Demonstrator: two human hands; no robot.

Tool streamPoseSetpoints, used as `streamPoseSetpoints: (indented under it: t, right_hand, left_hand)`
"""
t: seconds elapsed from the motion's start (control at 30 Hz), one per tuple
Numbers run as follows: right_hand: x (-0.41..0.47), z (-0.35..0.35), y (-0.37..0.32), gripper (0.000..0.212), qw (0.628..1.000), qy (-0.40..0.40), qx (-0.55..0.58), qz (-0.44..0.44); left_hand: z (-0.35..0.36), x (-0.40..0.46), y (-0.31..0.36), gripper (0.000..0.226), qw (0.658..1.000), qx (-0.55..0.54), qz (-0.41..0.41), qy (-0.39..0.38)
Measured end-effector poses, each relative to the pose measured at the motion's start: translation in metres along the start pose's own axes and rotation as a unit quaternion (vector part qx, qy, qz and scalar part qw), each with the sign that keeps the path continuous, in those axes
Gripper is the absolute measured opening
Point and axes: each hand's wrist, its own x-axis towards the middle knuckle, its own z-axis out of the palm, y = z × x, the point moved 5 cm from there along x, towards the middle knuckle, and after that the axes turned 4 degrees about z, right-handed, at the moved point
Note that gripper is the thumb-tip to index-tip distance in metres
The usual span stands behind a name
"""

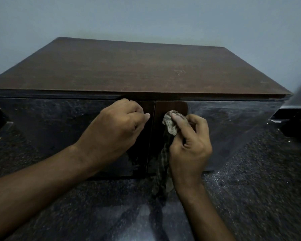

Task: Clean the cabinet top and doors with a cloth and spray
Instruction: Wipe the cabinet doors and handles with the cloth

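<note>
Two hands at cabinet doors (233,129): L hand (115,131) grip curled, contents unclear; R hand (189,145) pinches cloth (170,124).

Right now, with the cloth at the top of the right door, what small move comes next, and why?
Probably drag the cloth down the right door: the right hand pinches it against the brown corner patch, while the left hand grips the left door edge.

Pale wall (163,18), dark speckled floor (250,197)

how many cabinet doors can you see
2: the left door under the left hand, and the right door where the right hand holds the cloth. None seems hidden.
</note>
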Motion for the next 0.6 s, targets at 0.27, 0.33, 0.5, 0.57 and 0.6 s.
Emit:
streamPoseSetpoints:
  t: [0.27, 0.33, 0.5, 0.57, 0.6]
  right_hand:
    - [0.006, 0.002, 0.001, 0.037, 1.000, -0.019, 0.002, 0.009]
    - [0.006, 0.003, 0.000, 0.037, 1.000, -0.002, 0.006, 0.021]
    - [0.003, 0.013, -0.007, 0.038, 0.998, -0.055, -0.004, -0.014]
    - [0.009, 0.000, 0.003, 0.045, 1.000, -0.008, 0.009, 0.028]
    - [0.010, -0.002, 0.004, 0.045, 0.999, 0.000, 0.010, 0.037]
  left_hand:
    - [0.000, -0.003, -0.002, 0.021, 1.000, 0.004, -0.009, 0.003]
    - [-0.003, -0.005, -0.006, 0.022, 1.000, 0.006, -0.016, 0.008]
    - [-0.006, -0.006, -0.010, 0.023, 0.999, 0.016, -0.020, 0.021]
    - [-0.009, -0.007, -0.013, 0.023, 0.999, 0.024, -0.030, 0.031]
    - [-0.011, -0.008, -0.015, 0.022, 0.998, 0.028, -0.032, 0.037]
